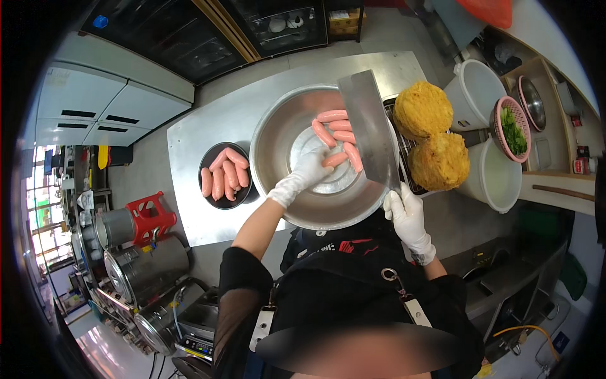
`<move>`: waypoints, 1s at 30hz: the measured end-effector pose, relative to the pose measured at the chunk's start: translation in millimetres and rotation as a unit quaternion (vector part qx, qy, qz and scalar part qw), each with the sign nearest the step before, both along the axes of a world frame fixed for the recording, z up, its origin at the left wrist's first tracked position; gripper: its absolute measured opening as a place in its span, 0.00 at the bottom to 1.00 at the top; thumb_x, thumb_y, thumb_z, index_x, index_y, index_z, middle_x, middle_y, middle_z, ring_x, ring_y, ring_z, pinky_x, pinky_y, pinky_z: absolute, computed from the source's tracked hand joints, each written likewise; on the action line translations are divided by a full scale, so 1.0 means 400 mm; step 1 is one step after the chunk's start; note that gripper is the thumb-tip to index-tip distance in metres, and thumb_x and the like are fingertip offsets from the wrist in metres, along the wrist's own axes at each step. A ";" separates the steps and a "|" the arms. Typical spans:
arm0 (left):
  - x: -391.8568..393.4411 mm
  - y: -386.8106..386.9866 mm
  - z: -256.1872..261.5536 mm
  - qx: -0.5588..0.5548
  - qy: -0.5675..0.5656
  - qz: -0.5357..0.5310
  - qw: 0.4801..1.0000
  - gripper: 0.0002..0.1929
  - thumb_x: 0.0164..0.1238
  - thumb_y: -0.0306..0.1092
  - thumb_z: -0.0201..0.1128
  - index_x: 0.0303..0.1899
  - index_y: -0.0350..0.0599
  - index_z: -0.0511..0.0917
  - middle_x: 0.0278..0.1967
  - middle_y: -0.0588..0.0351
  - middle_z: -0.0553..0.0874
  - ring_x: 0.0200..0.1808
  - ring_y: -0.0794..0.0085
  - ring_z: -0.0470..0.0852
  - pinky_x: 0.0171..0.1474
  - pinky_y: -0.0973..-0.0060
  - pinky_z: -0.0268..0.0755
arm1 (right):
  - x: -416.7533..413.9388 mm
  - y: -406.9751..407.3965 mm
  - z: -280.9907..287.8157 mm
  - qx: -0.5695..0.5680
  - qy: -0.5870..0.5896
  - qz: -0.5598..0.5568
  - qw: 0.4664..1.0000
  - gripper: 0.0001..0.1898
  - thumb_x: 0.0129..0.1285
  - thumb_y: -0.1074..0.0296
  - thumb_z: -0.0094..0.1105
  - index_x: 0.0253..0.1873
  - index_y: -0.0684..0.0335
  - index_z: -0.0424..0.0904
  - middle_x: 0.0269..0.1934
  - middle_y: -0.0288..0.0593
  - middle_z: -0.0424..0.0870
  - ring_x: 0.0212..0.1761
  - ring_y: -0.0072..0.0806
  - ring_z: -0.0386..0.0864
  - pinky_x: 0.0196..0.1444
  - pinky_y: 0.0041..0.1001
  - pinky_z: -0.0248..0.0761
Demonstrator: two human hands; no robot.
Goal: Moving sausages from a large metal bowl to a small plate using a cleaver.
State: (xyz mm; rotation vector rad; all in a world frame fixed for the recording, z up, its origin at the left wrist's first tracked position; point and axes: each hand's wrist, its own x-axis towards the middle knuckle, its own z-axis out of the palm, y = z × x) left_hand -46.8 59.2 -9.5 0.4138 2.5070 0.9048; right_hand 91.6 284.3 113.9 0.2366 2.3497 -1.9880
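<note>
My left hand (308,169), in a white glove, reaches into a wide metal basin (277,128) with its fingers closed around a pink sausage (335,159). Several more sausages (324,133) lie on the basin's far right side, some partly hidden by a broad cleaver (369,125). My gloved right hand (408,211) grips the cleaver's handle at the basin's right edge, and the blade stretches away from me over the rim. To the left of the basin, a black bowl (242,195) contains several similar sausages (218,182).
Two round yellow fried-looking masses (423,111) rest on a wire rack right of the basin. Beneath everything is a metal table (189,137). White buckets (494,175) and a pink basket (503,106) of greens stand farther right. A red stool (151,218) and steel pots (147,265) are at left.
</note>
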 end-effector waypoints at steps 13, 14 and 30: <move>0.116 -0.146 0.070 0.596 -0.254 0.341 0.681 0.24 0.70 0.32 0.63 0.63 0.32 0.70 0.55 0.55 0.81 0.54 0.78 0.78 0.58 0.81 0.68 | -0.024 -0.073 -0.039 0.064 0.011 0.147 0.987 0.12 0.73 0.74 0.46 0.56 0.73 0.71 0.24 0.34 0.71 0.21 0.15 0.67 0.24 0.18 0.64; 0.116 -0.145 0.087 0.600 -0.258 0.340 0.676 0.25 0.70 0.32 0.63 0.64 0.32 0.69 0.55 0.55 0.81 0.54 0.78 0.78 0.58 0.81 0.68 | -0.026 -0.077 -0.046 0.066 0.012 0.152 0.986 0.12 0.73 0.74 0.46 0.56 0.73 0.71 0.24 0.34 0.71 0.21 0.15 0.67 0.24 0.18 0.64; 0.135 -0.192 0.124 0.652 -0.258 0.317 0.639 0.25 0.72 0.34 0.60 0.65 0.32 0.67 0.60 0.53 0.78 0.61 0.74 0.75 0.64 0.78 0.65 | -0.047 -0.127 -0.059 0.104 0.026 0.177 0.978 0.08 0.68 0.75 0.54 0.47 0.74 0.73 0.21 0.48 0.76 0.21 0.39 0.77 0.25 0.34 0.67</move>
